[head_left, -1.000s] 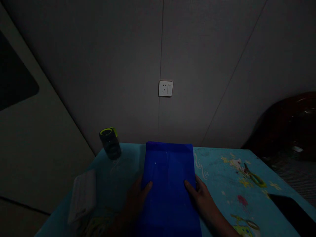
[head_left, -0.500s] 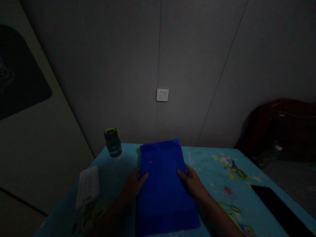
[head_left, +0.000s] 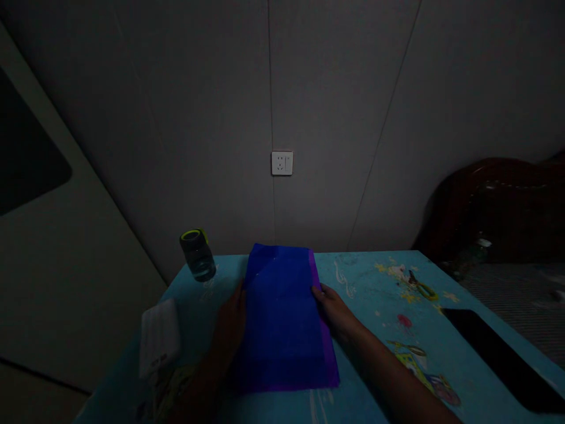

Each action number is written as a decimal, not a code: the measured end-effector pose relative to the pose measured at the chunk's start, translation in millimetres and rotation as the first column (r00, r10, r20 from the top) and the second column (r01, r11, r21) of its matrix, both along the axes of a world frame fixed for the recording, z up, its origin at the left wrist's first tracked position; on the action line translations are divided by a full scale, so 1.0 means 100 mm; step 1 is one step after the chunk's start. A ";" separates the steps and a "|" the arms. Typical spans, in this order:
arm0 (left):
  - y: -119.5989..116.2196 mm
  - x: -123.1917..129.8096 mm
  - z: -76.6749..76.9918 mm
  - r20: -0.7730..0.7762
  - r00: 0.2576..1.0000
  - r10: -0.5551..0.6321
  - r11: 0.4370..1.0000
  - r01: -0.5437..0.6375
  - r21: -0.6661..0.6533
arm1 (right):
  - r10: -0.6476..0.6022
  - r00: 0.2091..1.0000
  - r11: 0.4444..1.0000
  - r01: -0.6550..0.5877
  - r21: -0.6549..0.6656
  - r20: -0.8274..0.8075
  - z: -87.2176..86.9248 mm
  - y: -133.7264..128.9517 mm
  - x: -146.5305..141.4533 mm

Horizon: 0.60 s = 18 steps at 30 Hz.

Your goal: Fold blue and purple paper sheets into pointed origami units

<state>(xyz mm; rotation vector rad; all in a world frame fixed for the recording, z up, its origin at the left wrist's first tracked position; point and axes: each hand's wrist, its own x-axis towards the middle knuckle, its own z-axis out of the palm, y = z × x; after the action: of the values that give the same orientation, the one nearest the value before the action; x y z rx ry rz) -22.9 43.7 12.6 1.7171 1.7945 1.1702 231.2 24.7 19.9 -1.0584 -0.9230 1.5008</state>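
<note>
In a dim room, a person's hands flank a blue sheet [head_left: 282,312] at the centre of the view, a purple sheet [head_left: 329,359] showing along its right and lower edges. The right hand [head_left: 333,309], at three o'clock, grasps the margin, thumb on top, other fingers largely hidden. The left hand [head_left: 232,315] meets the nine o'clock edge; shadow swallows its fingers, and whether it grips cannot be told. The sheet's top reaches past the far edge of the patterned tabletop [head_left: 357,312] in this view; whether it lies flat or tilts is unclear.

From the sheet, a dark bottle [head_left: 198,256] with a yellow-green rim stands at ten o'clock, near the tabletop's far-left corner. A white block [head_left: 159,338] sits near nine, the cord-like strip below it fading into darkness beside the left forearm. A strip of tabletop separates both from the sheet. Wider room opens toward three o'clock, as far as a yellow-handled tool [head_left: 422,287] and a black slab [head_left: 498,359] along the right edge. Both forearms are cut off at the bottom.
</note>
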 end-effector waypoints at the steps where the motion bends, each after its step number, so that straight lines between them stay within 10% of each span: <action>1: 0.00 -0.02 0.03 -0.014 1.000 0.002 0.999 -0.002 0.033 | -0.009 0.999 1.000 0.008 0.024 0.032 -0.02 0.02 0.01; 9: -0.02 -0.25 0.28 0.024 0.990 0.136 0.989 -0.137 0.062 | -0.279 0.833 0.959 0.217 0.182 0.479 -0.11 0.37 0.27; 18: -0.02 -0.12 0.25 0.197 0.980 0.019 1.000 -0.019 -0.003 | -0.277 0.670 0.957 0.132 0.256 0.688 -0.18 0.60 0.24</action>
<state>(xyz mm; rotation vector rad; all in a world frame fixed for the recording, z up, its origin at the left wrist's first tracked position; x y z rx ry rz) -35.0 41.3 37.5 1.5279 1.6947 1.2978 255.3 84.5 1.8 -1.5959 -1.3950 0.7547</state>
